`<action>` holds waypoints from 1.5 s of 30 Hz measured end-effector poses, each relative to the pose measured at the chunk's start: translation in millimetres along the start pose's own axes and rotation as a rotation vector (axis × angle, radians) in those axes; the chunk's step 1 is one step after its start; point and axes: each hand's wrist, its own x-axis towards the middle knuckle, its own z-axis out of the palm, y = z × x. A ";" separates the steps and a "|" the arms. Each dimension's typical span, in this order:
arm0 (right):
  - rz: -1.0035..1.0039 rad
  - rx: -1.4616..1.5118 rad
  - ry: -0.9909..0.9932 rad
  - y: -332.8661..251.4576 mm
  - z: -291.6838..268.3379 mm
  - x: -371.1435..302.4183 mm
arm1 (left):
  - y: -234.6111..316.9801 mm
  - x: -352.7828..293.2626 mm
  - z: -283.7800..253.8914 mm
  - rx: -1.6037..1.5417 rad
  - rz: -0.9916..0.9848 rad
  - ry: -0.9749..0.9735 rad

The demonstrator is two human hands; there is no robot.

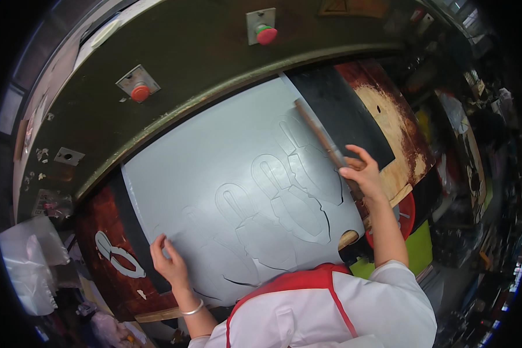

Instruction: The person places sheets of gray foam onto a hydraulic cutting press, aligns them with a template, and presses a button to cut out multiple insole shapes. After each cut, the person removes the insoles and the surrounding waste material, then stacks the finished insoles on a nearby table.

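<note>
A grey sheet (214, 168) covers most of the work surface in front of me, with several loop-and-oval outlines cut into it. A long cutting die (316, 127), brown and grey, is seen edge-on along the sheet's right side. My right hand (366, 177) grips it near its lower part, thumb and fingers bent around it. My left hand (169, 264) is at the sheet's lower left edge, its fingers apart and holding nothing. It is slightly blurred, and whether it touches the sheet I cannot tell. The sheet's near edge meets my red apron.
A dark green machine beam (203, 64) with two red push buttons spans the far side. One grey cut piece (119, 255) lies on the red-brown board at left. At right are a black mat (342, 110), a worn wooden board (388, 122) and a red bowl (408, 214).
</note>
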 end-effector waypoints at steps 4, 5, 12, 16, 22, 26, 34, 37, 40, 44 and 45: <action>-0.491 -0.685 0.319 24.3 -65.7 -13.2 | 60.9 1.7 39.5 -0.077 0.183 -0.178; -0.476 -0.884 0.401 30.8 -77.3 -16.5 | 77.2 -2.1 50.4 -0.118 0.218 -0.257; -0.586 -1.061 0.310 58.5 -62.7 -38.8 | 179.3 -24.6 138.7 -0.313 0.576 -0.640; -0.131 -0.470 -0.114 66.1 -46.7 -35.6 | 218.1 -25.8 180.2 -0.305 0.769 -0.735; 0.099 0.440 -0.555 73.1 -68.0 -19.5 | 238.1 -32.2 198.5 -0.151 0.905 -0.873; 0.042 0.784 -0.704 76.7 -63.1 -22.5 | 238.6 -30.6 197.3 -0.266 0.901 -0.888; -0.087 0.539 -0.561 75.1 -59.7 -31.9 | 216.2 -21.6 218.6 -0.422 0.417 -0.910; 0.033 -0.058 -0.371 87.7 -70.1 -41.8 | 212.3 52.0 200.3 0.265 0.875 0.102; -0.030 -0.054 -0.445 104.0 -77.0 -45.3 | 219.7 122.2 138.8 -1.205 0.129 -0.047; 0.057 0.265 -0.575 117.8 -85.7 -27.9 | 235.1 144.5 66.5 -1.079 0.252 -0.032; 0.186 0.313 -0.619 119.7 -87.1 -22.5 | 235.5 129.4 63.5 -0.965 0.308 -0.061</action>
